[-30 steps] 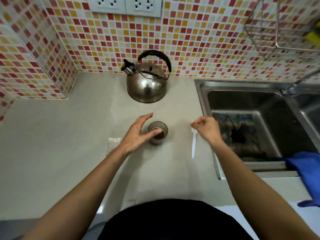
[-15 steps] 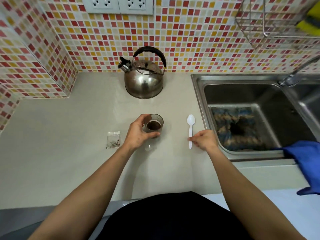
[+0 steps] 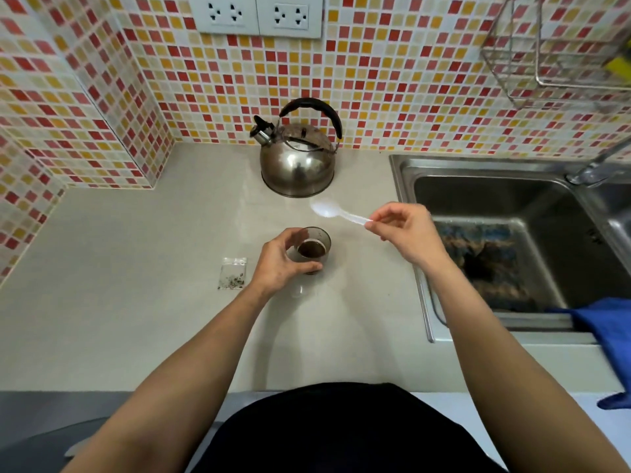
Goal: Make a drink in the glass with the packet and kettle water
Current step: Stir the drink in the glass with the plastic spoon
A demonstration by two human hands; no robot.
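Wrapping around the near and left side of the glass, the left hand is grasping it, thumb at the base and fingers curling behind the rim, while the glass is standing upright on the bench near its middle. Dark brown liquid is sitting low inside the glass. Pinching the end of the white plastic spoon between thumb and fingertips, the right hand is holding it in the air, with the bowl pointing left and away, above the bench between the glass and the kettle. Just beside the left hand, to its left, the packet is lying flat on the bench, clear plastic with a few dark specks at its near end. The steel kettle with its black handle is sitting at the back edge of the bench against the tiled wall, its spout facing left. Along the right edge of the bench the steel sink is sunk in, and a blue cloth is draping over its near right corner.
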